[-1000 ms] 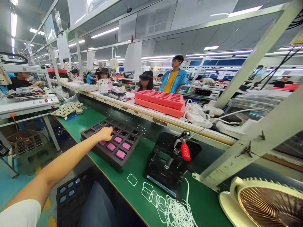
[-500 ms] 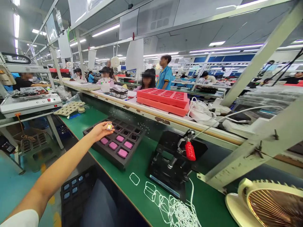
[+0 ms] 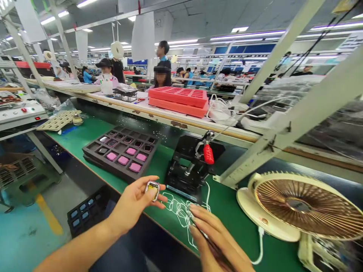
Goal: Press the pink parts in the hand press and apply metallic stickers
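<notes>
My left hand (image 3: 136, 204) is closed on a small square smartwatch case (image 3: 152, 190), its silvery rim and yellow inside facing me. In my right hand (image 3: 215, 238) lie thin dark tweezers (image 3: 211, 243), pinched by the fingers, tips toward the pile. Under and beyond the right fingers spreads a tangle of white rectangular ring gaskets (image 3: 181, 213) on the green bench. Farther left, a black foam tray (image 3: 132, 176) holds several pink-covered pieces (image 3: 123, 160) and several dark-faced ones (image 3: 138, 144); some of its pockets are vacant.
A black clamp fixture (image 3: 181, 170) with a red handle (image 3: 208, 154) stands behind the gaskets. A beige fan (image 3: 297, 206) sits at the right. Red foam trays (image 3: 178, 102) rest on the shelf. Below the bench edge lies another dark tray (image 3: 85, 211). Several people are across the line.
My left hand has moved from over the foam tray toward the gaskets, carrying the watch case. My right hand has come into view with the tweezers. The view has swung right.
</notes>
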The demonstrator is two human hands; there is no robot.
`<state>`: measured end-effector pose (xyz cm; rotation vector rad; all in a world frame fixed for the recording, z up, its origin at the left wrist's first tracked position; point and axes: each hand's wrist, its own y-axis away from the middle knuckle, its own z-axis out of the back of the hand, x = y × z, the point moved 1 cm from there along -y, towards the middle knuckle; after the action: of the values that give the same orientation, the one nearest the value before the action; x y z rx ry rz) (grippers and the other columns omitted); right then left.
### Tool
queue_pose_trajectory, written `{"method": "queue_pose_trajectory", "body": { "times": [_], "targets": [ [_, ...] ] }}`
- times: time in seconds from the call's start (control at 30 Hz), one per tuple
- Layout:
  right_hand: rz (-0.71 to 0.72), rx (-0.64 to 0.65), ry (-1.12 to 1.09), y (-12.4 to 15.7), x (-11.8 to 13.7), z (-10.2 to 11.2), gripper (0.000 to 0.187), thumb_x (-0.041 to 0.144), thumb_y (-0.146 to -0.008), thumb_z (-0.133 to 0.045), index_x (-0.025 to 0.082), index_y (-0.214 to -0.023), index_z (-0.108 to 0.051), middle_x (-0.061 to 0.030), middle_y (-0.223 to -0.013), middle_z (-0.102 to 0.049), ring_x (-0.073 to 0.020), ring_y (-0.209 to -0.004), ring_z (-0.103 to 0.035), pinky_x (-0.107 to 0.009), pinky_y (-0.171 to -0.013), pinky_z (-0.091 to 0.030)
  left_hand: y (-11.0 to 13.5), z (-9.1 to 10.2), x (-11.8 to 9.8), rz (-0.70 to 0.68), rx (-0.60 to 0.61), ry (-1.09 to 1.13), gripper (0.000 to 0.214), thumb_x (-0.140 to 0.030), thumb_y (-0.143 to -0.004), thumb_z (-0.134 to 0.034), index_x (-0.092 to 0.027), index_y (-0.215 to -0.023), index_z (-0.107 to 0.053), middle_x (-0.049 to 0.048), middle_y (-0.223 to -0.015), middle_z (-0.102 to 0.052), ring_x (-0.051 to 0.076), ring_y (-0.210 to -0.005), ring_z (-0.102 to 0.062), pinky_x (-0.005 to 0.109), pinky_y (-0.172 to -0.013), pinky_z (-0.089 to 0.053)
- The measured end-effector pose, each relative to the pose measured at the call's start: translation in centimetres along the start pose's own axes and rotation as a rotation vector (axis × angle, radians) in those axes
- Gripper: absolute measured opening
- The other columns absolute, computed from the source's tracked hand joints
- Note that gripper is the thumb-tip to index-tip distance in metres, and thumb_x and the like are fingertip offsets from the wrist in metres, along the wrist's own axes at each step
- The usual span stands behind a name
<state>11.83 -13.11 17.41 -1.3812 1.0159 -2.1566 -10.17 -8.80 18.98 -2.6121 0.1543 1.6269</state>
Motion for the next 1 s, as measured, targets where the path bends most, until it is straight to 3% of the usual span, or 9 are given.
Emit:
{"method": "queue_pose_trajectory", "body": {
  "times": [0.1,0.2,0.57,0.83,1.0],
  "targets": [
    [0.181,0.082,-0.134,-1.5,0.5,-3.2,0.031,0.004,-0.096,-0.073,0.024,-0.120,-0.076,-0.0074,-0.124,-0.077,-0.0280,-0.118,-0.075,-0.046,-0.105,-0.065,1.4,-1.6,0.6,0.040,0.032,0.001,0.054,-0.046,-0.091,-0.084,-0.019,-0.135,-0.069,0.0188,-0.130,-0.076,0.030,-0.109,-0.077,0.043,-0.092,-0.064],
    [0.200,0.128,-0.155,-1.3,0.4,-4.4,0.036,-0.001,-0.096,-0.071,0.019,-0.125,-0.074,-0.0099,-0.129,-0.075,-0.0296,-0.126,-0.072,-0.049,-0.109,-0.063,2.0,-2.1,0.8,0.074,0.041,-0.038,0.058,-0.051,-0.091,-0.083,-0.021,-0.138,-0.070,0.0164,-0.131,-0.077,0.029,-0.116,-0.074,0.040,-0.100,-0.061],
    [0.200,0.131,-0.150,-0.3,0.1,-3.4,0.038,-0.005,-0.094,-0.070,0.018,-0.124,-0.074,-0.0097,-0.127,-0.076,-0.0303,-0.123,-0.073,-0.050,-0.109,-0.064,2.2,-2.7,1.2,0.115,0.039,-0.078,0.065,-0.057,-0.089,-0.082,-0.019,-0.141,-0.070,0.0159,-0.129,-0.077,0.030,-0.113,-0.075,0.046,-0.109,-0.057],
    [0.265,0.205,-0.073,0.1,-0.2,-3.0,0.045,-0.006,-0.095,-0.066,0.018,-0.133,-0.072,-0.0111,-0.136,-0.072,-0.0316,-0.133,-0.067,-0.051,-0.113,-0.061,2.4,-2.4,1.0,0.095,0.032,-0.147,0.060,-0.056,-0.090,-0.080,-0.024,-0.140,-0.072,0.0126,-0.135,-0.076,0.029,-0.125,-0.070,0.039,-0.111,-0.054],
    [0.298,0.202,-0.017,1.0,-1.1,-3.7,0.054,-0.010,-0.094,-0.060,0.021,-0.137,-0.072,-0.0110,-0.138,-0.071,-0.0342,-0.136,-0.065,-0.057,-0.113,-0.060,1.9,-2.2,0.9,0.134,0.018,-0.038,0.061,-0.052,-0.084,-0.088,-0.023,-0.136,-0.074,0.0137,-0.134,-0.077,0.029,-0.125,-0.070,0.038,-0.109,-0.056]
  ]
}}
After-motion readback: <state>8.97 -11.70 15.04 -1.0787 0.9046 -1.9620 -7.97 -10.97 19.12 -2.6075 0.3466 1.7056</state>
